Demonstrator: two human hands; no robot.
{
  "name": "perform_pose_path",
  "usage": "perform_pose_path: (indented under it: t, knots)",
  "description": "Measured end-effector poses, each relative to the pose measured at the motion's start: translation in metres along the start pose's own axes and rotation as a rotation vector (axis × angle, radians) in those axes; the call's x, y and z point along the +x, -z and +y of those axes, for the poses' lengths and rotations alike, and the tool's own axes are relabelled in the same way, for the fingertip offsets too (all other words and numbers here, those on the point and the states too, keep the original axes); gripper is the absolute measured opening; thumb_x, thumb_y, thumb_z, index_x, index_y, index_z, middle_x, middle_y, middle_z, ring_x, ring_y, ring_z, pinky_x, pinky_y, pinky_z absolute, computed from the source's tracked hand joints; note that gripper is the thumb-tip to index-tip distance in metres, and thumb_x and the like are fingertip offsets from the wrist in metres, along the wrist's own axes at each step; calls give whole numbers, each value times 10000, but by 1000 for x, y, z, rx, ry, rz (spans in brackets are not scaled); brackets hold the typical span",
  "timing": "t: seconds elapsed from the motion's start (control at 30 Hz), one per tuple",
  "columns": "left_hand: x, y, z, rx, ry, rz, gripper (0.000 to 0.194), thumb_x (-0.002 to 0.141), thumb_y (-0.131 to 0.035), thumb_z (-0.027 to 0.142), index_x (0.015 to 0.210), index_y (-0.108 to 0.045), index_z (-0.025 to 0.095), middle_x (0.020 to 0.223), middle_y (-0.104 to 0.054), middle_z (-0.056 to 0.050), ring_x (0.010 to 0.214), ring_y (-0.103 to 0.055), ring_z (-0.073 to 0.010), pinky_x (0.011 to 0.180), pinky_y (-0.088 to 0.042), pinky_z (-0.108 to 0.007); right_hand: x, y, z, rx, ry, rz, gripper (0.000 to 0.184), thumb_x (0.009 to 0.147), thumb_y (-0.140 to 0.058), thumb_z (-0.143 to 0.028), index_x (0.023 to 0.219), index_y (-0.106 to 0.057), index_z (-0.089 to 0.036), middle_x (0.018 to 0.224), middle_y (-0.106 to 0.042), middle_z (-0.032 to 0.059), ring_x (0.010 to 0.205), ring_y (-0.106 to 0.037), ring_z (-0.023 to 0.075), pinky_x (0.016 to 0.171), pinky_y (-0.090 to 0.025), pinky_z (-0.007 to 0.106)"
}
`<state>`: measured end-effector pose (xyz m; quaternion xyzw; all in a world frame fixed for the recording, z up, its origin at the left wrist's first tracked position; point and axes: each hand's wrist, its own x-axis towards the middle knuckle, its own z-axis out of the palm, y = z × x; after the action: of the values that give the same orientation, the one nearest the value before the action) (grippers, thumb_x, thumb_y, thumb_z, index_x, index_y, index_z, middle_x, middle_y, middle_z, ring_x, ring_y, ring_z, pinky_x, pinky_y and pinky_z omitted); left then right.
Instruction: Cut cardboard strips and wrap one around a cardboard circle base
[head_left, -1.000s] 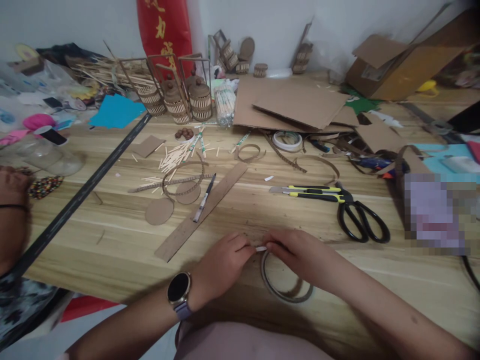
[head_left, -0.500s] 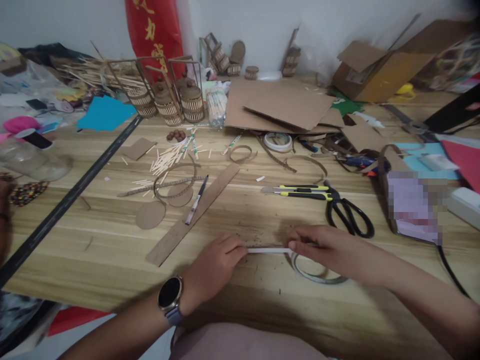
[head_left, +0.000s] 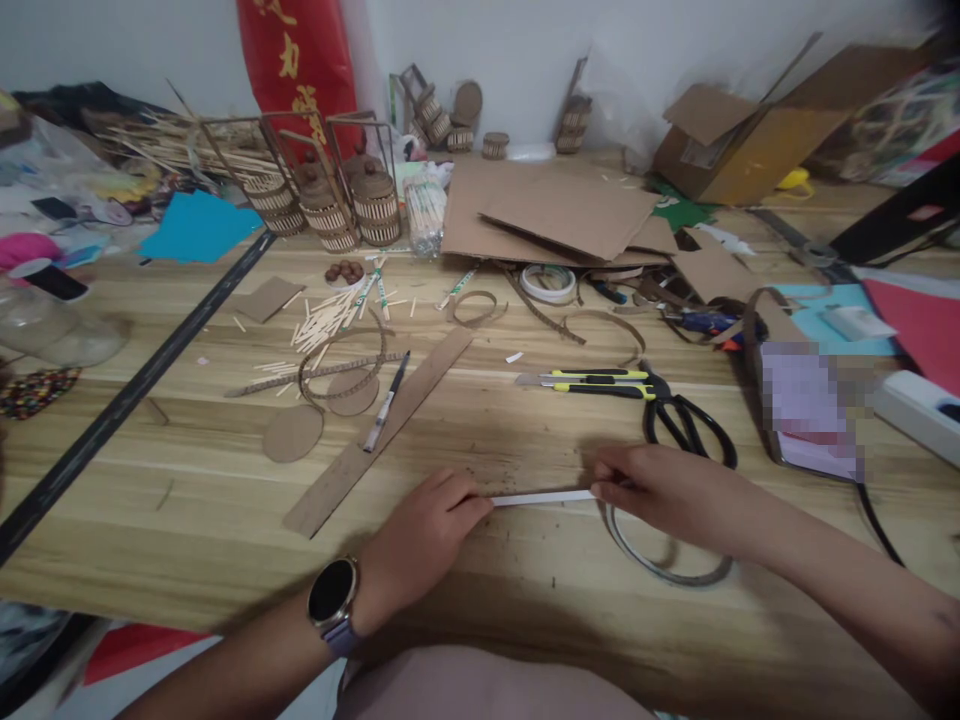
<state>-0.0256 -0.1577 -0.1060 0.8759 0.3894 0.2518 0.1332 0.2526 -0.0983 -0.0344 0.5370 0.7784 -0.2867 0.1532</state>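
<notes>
A narrow white-faced strip [head_left: 541, 497] is stretched level between my two hands, low over the table. My left hand [head_left: 433, 520], wearing a watch, pinches its left end. Closed on it farther along is my right hand [head_left: 646, 490], thumb against fingers. Beyond the right hand the strip curls down into a loose loop under the wrist, partly hidden. Near my right hand lie black-handled scissors [head_left: 694, 428] with a yellow-and-black utility knife [head_left: 600, 383] beside them. Left of my hands, a pen [head_left: 388, 402] rests on a flat cardboard strip [head_left: 319, 508].
Cardboard discs [head_left: 292, 433], curled brown strips and loose sticks [head_left: 330, 320] lie at left centre. Behind stand small stick-sided baskets [head_left: 376, 205], stacked cardboard sheets [head_left: 555, 200] and a roll of white tape [head_left: 547, 284]. A phone-like device [head_left: 814, 410] stands at right.
My right hand has moved a little right, so more of the strip shows between my hands. Its loop has widened to the right. The whole view has shifted slightly.
</notes>
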Motion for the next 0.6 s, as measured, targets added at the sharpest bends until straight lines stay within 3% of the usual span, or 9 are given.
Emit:
perform_pose_path:
  t: [0.3, 0.6]
  knots:
    - [-1, 2, 1, 0, 21, -81, 278, 1030, -419, 192, 1055, -694, 156, 937, -654, -52, 876, -565, -186, 759, -475, -302, 2, -5, 0, -27, -37, -18, 183, 934, -464, -290, 767, -513, -234, 747, -647, 23, 675, -582, 181, 590, -315, 277]
    - [-1, 0, 0, 33, 5, -78, 318, 1046, -385, 225, 1069, -698, 170, 926, -643, -48, 867, -561, -180, 753, -486, -301, 3, -8, 0, -44, -19, 21, 179, 929, -475, -271, 757, -500, -229, 761, -648, 26, 674, -591, 176, 591, -317, 274]
